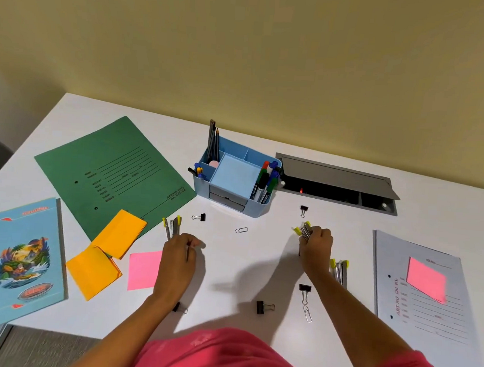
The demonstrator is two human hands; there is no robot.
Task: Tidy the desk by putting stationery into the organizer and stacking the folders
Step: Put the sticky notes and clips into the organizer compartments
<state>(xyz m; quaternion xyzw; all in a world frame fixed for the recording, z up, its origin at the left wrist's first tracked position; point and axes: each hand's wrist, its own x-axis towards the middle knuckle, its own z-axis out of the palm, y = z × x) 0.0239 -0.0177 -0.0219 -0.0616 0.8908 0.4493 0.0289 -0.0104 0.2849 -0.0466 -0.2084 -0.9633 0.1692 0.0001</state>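
Observation:
A blue desk organizer [235, 180] stands at the back middle of the white desk, holding pencils and markers. My left hand [178, 253] is closed on a metal file fastener with yellow tips [171, 227]. My right hand [315, 246] grips another yellow-tipped fastener [303, 229]. A third fastener [339, 270] lies beside my right wrist. A green folder [114, 172] lies at the back left, a grey folder [421, 288] at the right, a blue illustrated folder [18, 260] at the left edge.
Several black binder clips [264, 307] and paper clips [241, 230] are scattered on the desk. Orange sticky pads [106, 251] and a pink note [143, 269] lie left of my left hand; another pink note [427, 279] sits on the grey folder. An open cable hatch [337, 186] lies right of the organizer.

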